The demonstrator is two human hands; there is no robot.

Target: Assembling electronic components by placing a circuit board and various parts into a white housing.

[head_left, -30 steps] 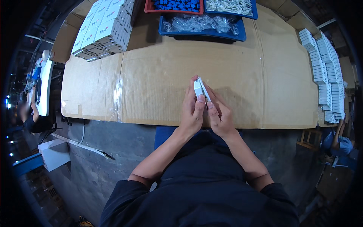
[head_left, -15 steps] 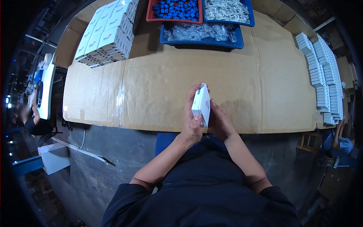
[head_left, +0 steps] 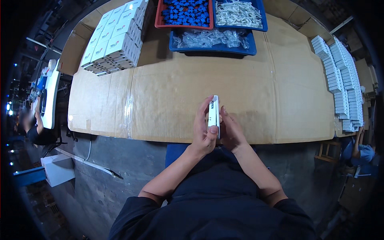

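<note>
A slim white box [head_left: 213, 114] stands on edge between my hands, above the near part of the cardboard-covered table. Dark print marks its narrow side, which faces up at me. My left hand [head_left: 203, 130] is closed round it from the left, thumb on its near end and fingers along the far side. From the right, my right hand [head_left: 233, 130] cups against the box's broad face. Its thumb points up and its fingers curl in at the box, partly hidden.
Stacked white boxes [head_left: 116, 42] fill the table's far left. At the far middle are a red bin [head_left: 184, 27] of blue pieces, a blue bin [head_left: 240, 29] of white pieces and another blue bin [head_left: 212, 50] of clear plastic bags. White stacks [head_left: 336, 72] line the right edge.
The box has turned so its printed narrow side faces up more and its broad face shows less. Both hands have come slightly nearer to me, and my right hand is closer in against it.
</note>
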